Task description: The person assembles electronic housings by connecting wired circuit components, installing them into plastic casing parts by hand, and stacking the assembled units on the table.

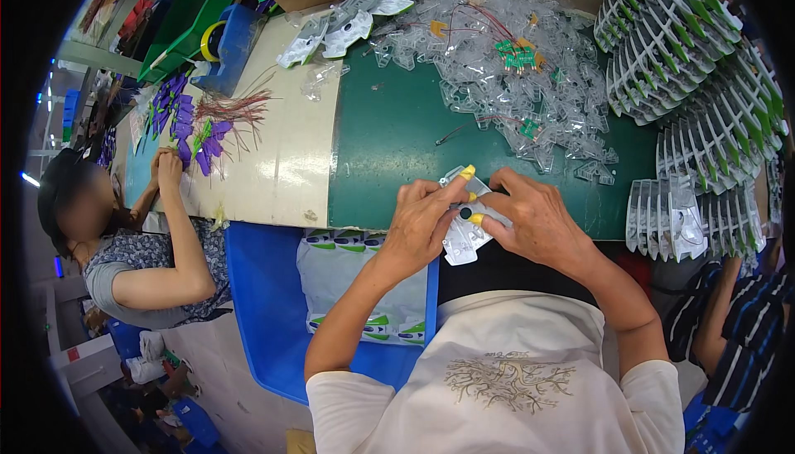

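Together, we are gripping a clear blister shell (464, 235) with both hands: the left hand (418, 226) is pinching its left side, the right hand (534, 222) is closing on its right, yellow-capped fingertips (468, 172) pressing. We are holding it just above the green counter (389, 139)'s near edge. Beyond, loose shells (530, 65) are lying heaped; stacked shells (687, 48) are standing to the right.
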`<state>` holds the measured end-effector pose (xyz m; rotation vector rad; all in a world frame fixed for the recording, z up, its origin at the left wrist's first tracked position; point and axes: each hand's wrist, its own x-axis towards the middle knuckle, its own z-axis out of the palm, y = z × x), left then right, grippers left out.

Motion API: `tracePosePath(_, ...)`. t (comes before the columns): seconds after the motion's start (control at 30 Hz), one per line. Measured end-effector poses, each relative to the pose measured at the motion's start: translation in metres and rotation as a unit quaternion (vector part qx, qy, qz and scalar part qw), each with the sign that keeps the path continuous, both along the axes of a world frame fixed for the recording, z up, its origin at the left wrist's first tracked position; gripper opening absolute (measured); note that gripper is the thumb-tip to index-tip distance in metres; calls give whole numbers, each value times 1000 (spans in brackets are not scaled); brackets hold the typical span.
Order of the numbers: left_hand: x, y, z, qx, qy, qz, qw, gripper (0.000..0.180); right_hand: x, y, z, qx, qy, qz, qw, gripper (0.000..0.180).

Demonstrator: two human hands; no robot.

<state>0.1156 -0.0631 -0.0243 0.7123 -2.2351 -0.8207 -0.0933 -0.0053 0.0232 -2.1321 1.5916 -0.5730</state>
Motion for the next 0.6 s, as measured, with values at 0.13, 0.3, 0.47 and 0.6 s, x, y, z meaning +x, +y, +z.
tracePosePath(0.13, 1, 0, 7, -19, -49, -22, 998, 64, -4, 3, 18, 46, -204, 1, 978, 13)
tracePosePath(0.3, 5, 2, 2, -23, -46, -18, 999, 67, 5, 16, 17, -25, -223, 15, 974, 22)
tracePosePath(0.47, 0, 0, 1, -6, -24, -15, 1000, 68, 23, 34, -9, -167, 3, 13, 986, 25)
tracePosePath(0.6, 4, -2, -1, 0, -29, -12, 1000, 68, 30, 36, -15, -141, 60, -1, 988, 26)
